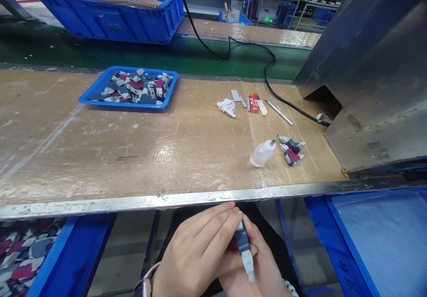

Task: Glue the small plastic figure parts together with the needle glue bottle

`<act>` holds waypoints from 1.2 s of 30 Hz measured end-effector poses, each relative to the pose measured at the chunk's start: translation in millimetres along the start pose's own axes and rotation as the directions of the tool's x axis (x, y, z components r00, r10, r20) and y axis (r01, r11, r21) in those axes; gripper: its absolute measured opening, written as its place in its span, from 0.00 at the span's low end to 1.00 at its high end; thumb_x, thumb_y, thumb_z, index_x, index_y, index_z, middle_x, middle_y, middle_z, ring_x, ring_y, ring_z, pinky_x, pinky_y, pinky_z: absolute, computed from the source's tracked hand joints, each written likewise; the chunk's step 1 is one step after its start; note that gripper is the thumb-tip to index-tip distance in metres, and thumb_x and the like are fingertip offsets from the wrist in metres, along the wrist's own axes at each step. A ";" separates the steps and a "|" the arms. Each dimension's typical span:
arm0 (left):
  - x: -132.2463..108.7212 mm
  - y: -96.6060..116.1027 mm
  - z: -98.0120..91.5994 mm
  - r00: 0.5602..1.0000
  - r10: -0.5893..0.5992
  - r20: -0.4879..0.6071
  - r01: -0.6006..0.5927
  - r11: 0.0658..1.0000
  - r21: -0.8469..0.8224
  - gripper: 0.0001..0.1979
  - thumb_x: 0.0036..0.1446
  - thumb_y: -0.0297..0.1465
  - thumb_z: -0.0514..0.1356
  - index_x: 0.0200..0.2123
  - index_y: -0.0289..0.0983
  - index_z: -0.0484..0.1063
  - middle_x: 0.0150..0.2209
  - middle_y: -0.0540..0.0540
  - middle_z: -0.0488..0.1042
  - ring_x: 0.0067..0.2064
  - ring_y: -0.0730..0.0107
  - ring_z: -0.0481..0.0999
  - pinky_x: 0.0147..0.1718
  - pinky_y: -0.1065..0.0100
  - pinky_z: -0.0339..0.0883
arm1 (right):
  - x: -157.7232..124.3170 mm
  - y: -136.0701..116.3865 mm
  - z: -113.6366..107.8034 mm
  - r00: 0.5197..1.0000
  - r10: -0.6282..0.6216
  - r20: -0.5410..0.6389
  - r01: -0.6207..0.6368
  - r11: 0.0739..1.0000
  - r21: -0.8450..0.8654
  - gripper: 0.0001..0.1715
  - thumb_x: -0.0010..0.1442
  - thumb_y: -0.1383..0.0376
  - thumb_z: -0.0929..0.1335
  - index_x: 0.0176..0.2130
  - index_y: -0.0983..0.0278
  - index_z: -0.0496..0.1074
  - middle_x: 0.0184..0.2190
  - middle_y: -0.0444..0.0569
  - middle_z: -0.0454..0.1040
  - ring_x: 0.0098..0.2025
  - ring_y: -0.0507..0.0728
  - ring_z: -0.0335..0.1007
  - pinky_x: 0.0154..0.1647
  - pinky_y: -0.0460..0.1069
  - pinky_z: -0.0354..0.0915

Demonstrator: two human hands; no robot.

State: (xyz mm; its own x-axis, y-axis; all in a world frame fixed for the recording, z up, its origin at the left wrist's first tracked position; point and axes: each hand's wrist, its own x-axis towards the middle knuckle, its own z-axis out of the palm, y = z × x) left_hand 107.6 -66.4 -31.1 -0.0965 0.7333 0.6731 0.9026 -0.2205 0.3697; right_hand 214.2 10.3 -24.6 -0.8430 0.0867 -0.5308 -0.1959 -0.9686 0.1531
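Below the table's front edge, my left hand (196, 246) and my right hand (262, 266) are pressed together around a small dark-blue and light-grey plastic piece (243, 243). The left fingertips pinch its upper end, while the right thumb and fingers lie along it from the other side. Its pale lower end points down and stays uncovered; the upper end is partly hidden by fingers. Nearest to the hands on the tabletop lie a tilted white squeeze bottle (263, 154) with a thin metal tip and a few similar pieces with maroon parts (292, 157).
A blue tray (123, 106) of similar pieces sits at the back left. Crumpled tissue (227, 107), a red packet (254, 103) and a metal pen-like tool (280, 112) lie behind the bottle. Blue bins (71, 252) flank my lap. A metal housing (373, 79) stands right.
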 end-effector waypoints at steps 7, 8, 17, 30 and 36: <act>1.1 0.0 0.0 1.000 0.003 -0.024 -0.003 1.000 0.017 0.17 0.63 0.34 0.66 0.48 0.24 0.74 0.42 0.41 0.81 0.51 0.64 0.80 0.59 0.67 0.72 | -1.3 1.2 10.8 0.984 -0.017 -0.177 0.023 0.999 0.028 0.24 0.24 0.66 0.85 0.24 0.68 0.80 0.20 0.43 0.79 0.23 0.48 0.76 0.29 0.40 0.72; 1.8 0.2 -0.5 1.000 0.002 -0.023 -0.002 1.000 0.015 0.17 0.63 0.34 0.66 0.47 0.25 0.75 0.41 0.41 0.81 0.51 0.64 0.80 0.59 0.67 0.72 | -1.5 1.4 11.6 0.982 -0.023 -0.190 0.028 0.999 0.027 0.23 0.24 0.66 0.85 0.24 0.67 0.80 0.20 0.42 0.79 0.23 0.48 0.76 0.29 0.40 0.71; 12.1 -0.2 -2.9 1.000 -0.004 0.004 0.004 1.000 -0.007 0.28 0.62 0.51 0.61 0.46 0.28 0.73 0.38 0.39 0.82 0.46 0.61 0.83 0.51 0.66 0.78 | -0.2 2.6 -2.3 0.999 -0.033 0.000 0.033 0.998 -0.047 0.19 0.38 0.58 0.84 0.28 0.66 0.82 0.22 0.44 0.79 0.28 0.48 0.76 0.38 0.41 0.71; 9.2 3.2 2.9 0.995 -0.008 -0.101 -0.002 0.996 -0.093 0.29 0.57 0.48 0.68 0.47 0.26 0.74 0.38 0.38 0.82 0.45 0.61 0.83 0.49 0.67 0.80 | -1.3 -3.9 -1.7 0.992 0.041 0.116 -0.015 0.976 -0.219 0.21 0.41 0.51 0.82 0.27 0.64 0.79 0.24 0.41 0.79 0.35 0.46 0.75 0.46 0.37 0.67; 12.0 2.0 5.1 0.989 -0.025 -0.149 0.002 0.988 -0.156 0.29 0.56 0.47 0.68 0.49 0.27 0.73 0.38 0.38 0.81 0.42 0.60 0.83 0.41 0.65 0.82 | -3.5 -3.7 2.2 0.984 0.095 0.152 -0.079 0.991 -0.107 0.19 0.41 0.56 0.83 0.27 0.66 0.80 0.23 0.41 0.79 0.30 0.45 0.77 0.40 0.37 0.70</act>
State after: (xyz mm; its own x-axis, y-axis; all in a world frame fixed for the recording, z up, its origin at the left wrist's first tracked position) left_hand 110.4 -54.8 -25.6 -0.1808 0.6349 0.7511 0.8262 -0.3164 0.4662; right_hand 216.8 14.1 -21.5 -0.9243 0.0287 -0.3805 -0.0737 -0.9918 0.1043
